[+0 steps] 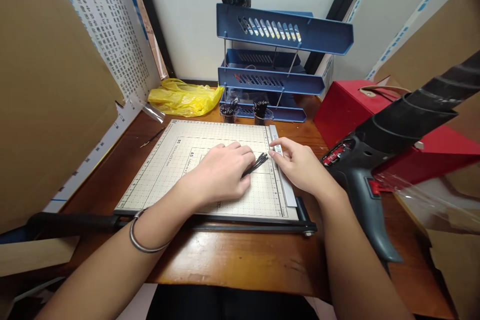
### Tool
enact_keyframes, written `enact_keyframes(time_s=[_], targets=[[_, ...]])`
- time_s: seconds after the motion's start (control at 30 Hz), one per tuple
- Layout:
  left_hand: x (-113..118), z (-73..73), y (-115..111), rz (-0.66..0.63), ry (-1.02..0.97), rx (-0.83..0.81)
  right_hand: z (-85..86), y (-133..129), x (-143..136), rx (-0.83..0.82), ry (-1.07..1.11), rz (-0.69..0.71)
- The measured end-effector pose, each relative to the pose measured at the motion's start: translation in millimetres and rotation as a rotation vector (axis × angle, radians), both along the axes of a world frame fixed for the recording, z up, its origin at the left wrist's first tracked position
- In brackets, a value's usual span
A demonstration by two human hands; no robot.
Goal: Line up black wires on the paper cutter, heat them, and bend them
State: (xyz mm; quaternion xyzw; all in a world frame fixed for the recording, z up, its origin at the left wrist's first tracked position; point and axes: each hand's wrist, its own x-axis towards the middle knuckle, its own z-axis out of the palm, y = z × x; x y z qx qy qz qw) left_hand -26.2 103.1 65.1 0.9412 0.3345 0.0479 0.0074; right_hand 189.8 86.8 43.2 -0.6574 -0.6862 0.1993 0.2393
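A bundle of thin black strands (258,161) lies low over the gridded board of a paper cutter (165,165), its ends pointing right. My left hand (225,170), with a metal bangle on the wrist, is closed around the bundle, palm down on the board. Just right of the strand ends, my right hand (296,162) rests at the cutter's metal strip (283,175). Its thumb and index finger are apart, with nothing visible between them. The other fingers of that hand are partly hidden.
Two clear cups (228,115) (261,116) of black strands stand behind the cutter, before blue stacked trays (270,80). A yellow bag (185,99) lies back left. At right are a red box (348,105) and a dark heat gun (369,190). The cutter's black arm (247,226) runs along the front.
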Motion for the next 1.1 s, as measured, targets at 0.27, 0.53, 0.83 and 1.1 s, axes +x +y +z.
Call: enact_keyframes(time_s=[0.27,0.53,0.83,1.1], targets=[[2,-4.4,1,0.081,0.092,0.135,0.4,1,-2,-0.065,-0.097,-0.056],[13,-19.3,-29,0.068,0.123,0.140,1.1,-3,-4,-0.189,-0.137,-0.102],[20,-29.3,-29,0.037,0.097,0.029,0.8,-2,-6,-0.210,-0.120,-0.075],[22,-34.5,-29,-0.029,0.045,-0.041,-3.1,1,0,-0.211,-0.019,-0.043]])
